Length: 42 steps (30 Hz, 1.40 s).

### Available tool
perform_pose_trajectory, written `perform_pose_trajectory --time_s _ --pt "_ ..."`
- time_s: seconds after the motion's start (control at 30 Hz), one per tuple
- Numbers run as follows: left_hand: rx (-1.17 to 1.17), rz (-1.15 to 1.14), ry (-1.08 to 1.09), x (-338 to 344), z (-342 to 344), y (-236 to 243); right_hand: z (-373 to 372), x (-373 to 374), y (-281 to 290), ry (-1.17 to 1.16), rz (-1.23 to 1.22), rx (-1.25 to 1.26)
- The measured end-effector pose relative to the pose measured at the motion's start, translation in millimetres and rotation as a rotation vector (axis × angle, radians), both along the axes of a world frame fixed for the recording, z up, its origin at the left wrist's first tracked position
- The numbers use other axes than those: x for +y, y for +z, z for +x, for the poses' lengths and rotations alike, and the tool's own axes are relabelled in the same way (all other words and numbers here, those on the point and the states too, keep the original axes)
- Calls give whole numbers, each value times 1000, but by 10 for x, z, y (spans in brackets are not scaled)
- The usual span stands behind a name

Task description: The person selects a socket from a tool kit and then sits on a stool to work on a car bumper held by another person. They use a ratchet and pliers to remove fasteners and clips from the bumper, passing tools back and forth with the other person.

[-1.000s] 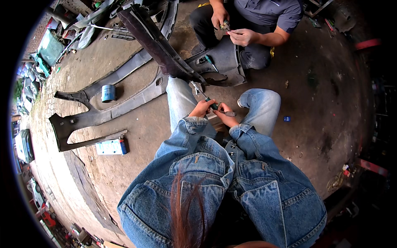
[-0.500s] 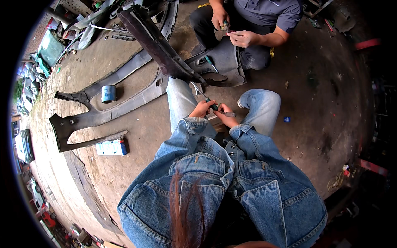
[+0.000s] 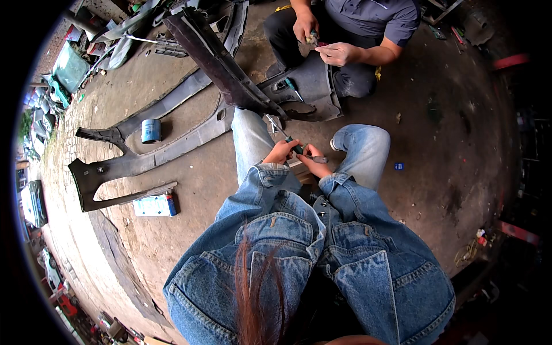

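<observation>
In front of my knees, my left hand [image 3: 280, 152] is closed around a screwdriver [image 3: 295, 146] with a dark green handle. Its thin metal shaft points away, up and to the left, beside my left knee. My right hand [image 3: 317, 165] is closed close to the handle's near end. From its fingers sticks a small grey rounded piece [image 3: 320, 159], whose kind I cannot make out. Just beyond my left knee, a long dark car body trim panel [image 3: 221, 63] stands tilted. Another dark plastic panel [image 3: 310, 86] lies behind it, with a green-handled screwdriver [image 3: 294, 89] on it.
Across from me another person [image 3: 368, 34] crouches, holding a small tool and a reddish piece. Long grey trim panels [image 3: 155, 154] lie on the floor at left, near a blue can [image 3: 150, 131] and a blue-and-white box [image 3: 154, 206]. A small blue packet [image 3: 399, 166] lies at right.
My hands and the screwdriver hold almost still. Across from me, the other person's tool has shifted slightly, and more of the reddish piece shows between their fingers.
</observation>
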<state>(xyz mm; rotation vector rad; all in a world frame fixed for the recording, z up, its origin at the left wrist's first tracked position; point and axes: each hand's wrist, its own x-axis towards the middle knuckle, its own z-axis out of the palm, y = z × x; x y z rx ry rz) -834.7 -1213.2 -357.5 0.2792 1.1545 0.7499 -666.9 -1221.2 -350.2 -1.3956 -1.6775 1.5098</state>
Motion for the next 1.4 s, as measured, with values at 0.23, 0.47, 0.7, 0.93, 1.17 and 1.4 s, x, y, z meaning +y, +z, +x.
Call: perform_pose_trajectory --time_s 0.23,0.47,0.7,0.93,1.17,1.4 --pt "1 9 3 7 7 -22 0 -1 26 -13 34 4" --pt "-1 7 7 -1 2 -34 1 -6 22 2 36 -5" --pt "-7 27 5 -5 5 7 11 -5 29 -9 28 17" --pt "-5 29 -2 -7 5 9 7 -8 48 -16 -3 37" --pt "-1 32 -8 -29 0 -12 4 -28 69 -20 -14 11" --pt "5 36 7 -4 28 -42 26 -12 21 -23 -5 9"
